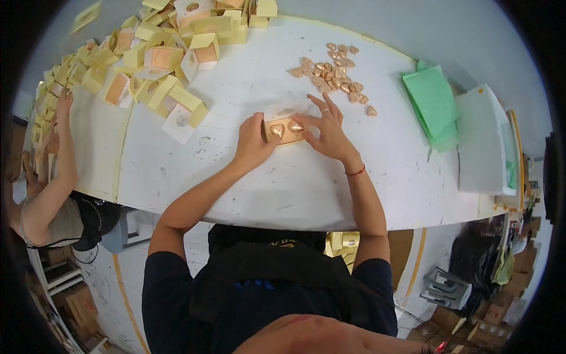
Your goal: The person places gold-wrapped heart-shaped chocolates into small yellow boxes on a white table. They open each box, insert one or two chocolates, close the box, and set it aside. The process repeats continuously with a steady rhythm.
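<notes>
In front of me on the white table is a small pale-yellow box (289,139) with its white flap standing up at the far side. Two shiny gold foil hearts sit in it, a left heart (276,130) and a right heart (295,127). My left hand (254,140) is closed round the box's left end, thumb along the near edge. At the right heart, the index finger and thumb of my right hand (328,133) curl in a loose pinch, while its other fingers are raised. Loose gold hearts (337,75) lie in a scattered group beyond my right hand.
A large heap of pale-yellow boxes (171,59) with white flaps covers the far left. Green sheets (433,106) lie at the right, beside a white foam box (483,141). At the left, another person's arm (68,144) reaches into the boxes.
</notes>
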Action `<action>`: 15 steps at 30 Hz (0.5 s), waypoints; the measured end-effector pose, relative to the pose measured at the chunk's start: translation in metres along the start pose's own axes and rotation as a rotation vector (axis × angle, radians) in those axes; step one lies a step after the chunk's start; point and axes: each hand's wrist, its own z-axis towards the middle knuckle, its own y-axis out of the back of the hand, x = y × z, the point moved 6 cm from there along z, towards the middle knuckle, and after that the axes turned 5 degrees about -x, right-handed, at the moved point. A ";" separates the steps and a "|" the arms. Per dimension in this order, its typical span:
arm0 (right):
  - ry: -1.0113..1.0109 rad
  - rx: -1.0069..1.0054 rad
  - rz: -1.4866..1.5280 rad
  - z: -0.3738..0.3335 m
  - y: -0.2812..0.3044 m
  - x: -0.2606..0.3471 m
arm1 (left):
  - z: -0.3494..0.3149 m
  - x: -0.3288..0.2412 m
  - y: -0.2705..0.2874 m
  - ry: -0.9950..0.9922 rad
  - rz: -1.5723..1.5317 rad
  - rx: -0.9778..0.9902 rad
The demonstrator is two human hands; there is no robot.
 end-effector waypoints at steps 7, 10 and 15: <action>-0.001 0.020 -0.013 0.012 0.014 0.005 | -0.005 0.005 -0.006 0.072 0.101 0.031; 0.002 -0.051 -0.055 0.007 0.012 0.009 | -0.005 0.003 -0.006 0.070 0.136 0.039; -0.014 -0.130 -0.122 0.000 0.009 0.020 | -0.004 0.007 -0.007 0.030 0.130 0.051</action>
